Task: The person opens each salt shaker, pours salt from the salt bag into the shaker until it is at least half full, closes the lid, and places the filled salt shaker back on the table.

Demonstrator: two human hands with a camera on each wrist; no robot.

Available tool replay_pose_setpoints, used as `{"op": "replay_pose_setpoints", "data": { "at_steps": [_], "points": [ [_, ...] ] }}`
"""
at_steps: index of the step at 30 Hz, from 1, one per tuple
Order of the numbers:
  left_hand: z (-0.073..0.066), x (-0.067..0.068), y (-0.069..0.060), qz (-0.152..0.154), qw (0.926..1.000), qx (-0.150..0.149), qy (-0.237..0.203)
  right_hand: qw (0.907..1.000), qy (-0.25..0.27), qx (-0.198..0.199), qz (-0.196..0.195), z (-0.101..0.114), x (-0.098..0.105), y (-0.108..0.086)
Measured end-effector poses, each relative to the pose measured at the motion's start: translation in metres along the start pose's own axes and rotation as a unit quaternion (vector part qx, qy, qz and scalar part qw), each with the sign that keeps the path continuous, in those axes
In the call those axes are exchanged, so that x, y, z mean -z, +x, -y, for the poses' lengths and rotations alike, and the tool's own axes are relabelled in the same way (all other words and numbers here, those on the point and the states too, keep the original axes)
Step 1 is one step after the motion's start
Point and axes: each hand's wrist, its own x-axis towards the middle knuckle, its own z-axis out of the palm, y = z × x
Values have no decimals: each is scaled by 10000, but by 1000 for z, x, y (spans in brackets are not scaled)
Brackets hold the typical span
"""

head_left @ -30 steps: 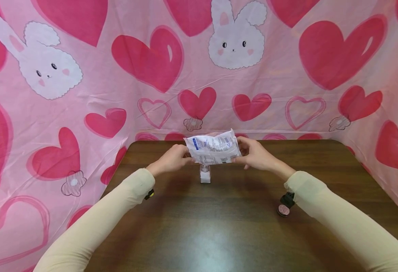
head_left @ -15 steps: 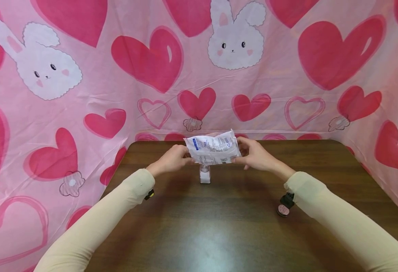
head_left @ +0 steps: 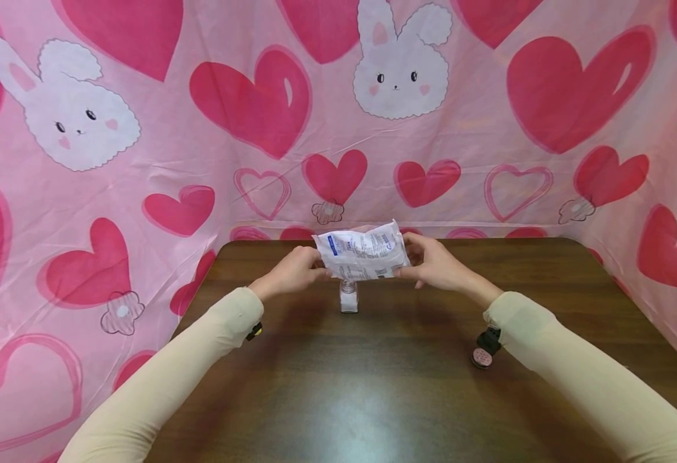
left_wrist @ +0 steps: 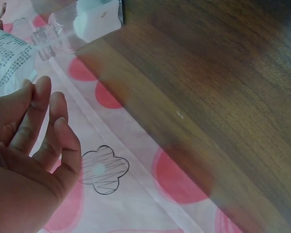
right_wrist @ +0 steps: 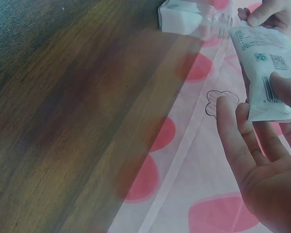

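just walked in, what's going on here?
A person holds a white printed packet at both ends, left hand and right hand, close to the neck of a clear glass jar. The jar stands upright on the wooden table, with something white inside. Whether anything is flowing from the packet can't be made out.

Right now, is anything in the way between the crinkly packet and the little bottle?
Nothing visible: the white printed packet is right at the neck of the clear square bottle. The left fingers and right fingers hold the packet's ends.
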Motion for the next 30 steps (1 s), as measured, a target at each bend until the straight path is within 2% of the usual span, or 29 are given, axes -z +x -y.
{"op": "replay_pose_setpoints", "data": {
  "at_steps": [30],
  "points": [
    [1,-1,1,-17,10000,-8,66,10000,19,57,23,0,1,0]
  ]
}}
